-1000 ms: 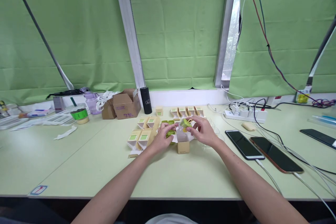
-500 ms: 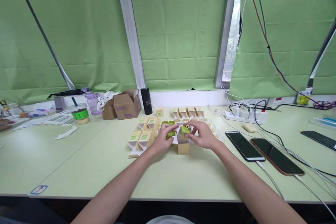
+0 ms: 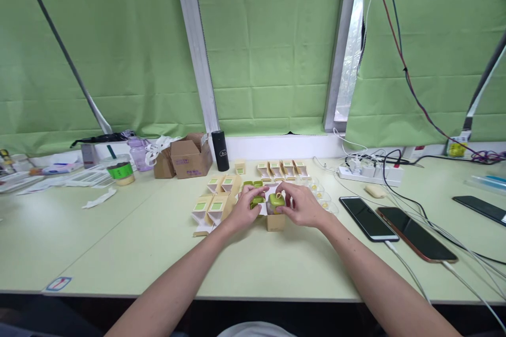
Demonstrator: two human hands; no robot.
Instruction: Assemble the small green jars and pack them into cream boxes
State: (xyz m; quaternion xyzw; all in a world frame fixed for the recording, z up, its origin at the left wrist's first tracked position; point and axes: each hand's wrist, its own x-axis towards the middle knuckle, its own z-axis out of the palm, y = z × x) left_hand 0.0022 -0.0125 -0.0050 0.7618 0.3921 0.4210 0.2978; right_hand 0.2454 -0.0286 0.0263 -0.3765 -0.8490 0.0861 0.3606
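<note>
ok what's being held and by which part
The right hand holds the jar by its green lid; whether the left hand grips the box can't be told.

Your left forearm [image 3: 185, 268] and right forearm [image 3: 367, 260] are bare all the way up from the bottom edge of the frame, each broad there and tapering to a narrow wrist near the centre. Your left hand [image 3: 242, 213] and right hand [image 3: 305, 206] are bare as well, with slim fingers [image 3: 288, 188]. A few tiny spots dot your right forearm. At the bottom centre, you show a rounded patch of pale, whitish-grey clothing [image 3: 256, 330].
</note>
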